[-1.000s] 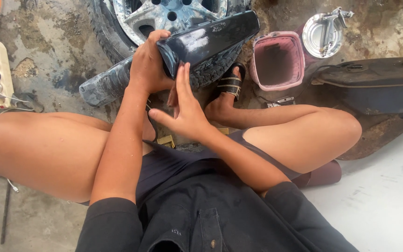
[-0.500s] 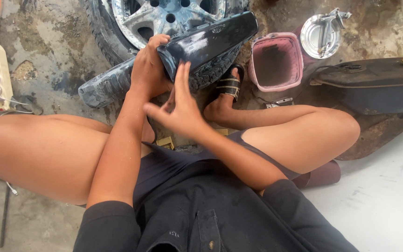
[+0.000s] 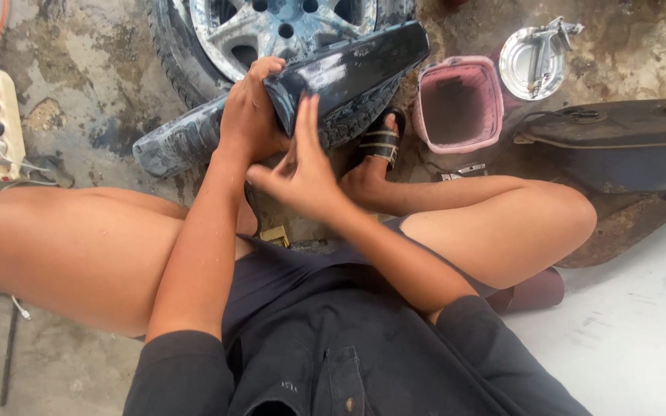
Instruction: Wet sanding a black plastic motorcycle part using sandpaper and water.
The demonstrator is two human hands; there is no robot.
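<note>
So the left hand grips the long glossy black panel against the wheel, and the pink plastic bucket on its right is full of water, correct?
Not quite. In the head view the pink plastic bucket looks empty, with no water visible. The rest holds: the left hand grips the long glossy black panel against the wheel.

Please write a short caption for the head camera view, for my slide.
Seated cross-legged on the floor, a person grips a dark glossy panel with the left hand while the right hand presses flat against it.

A wheel with a silver rim [image 3: 271, 31] lies on the stained concrete floor [image 3: 79, 92]. A pink tub [image 3: 458, 104] sits beside a round metal lid [image 3: 529, 54], a dark tank [image 3: 618, 142] to their right (rusty underneath), a cream power strip [image 3: 3, 123] far left.
</note>
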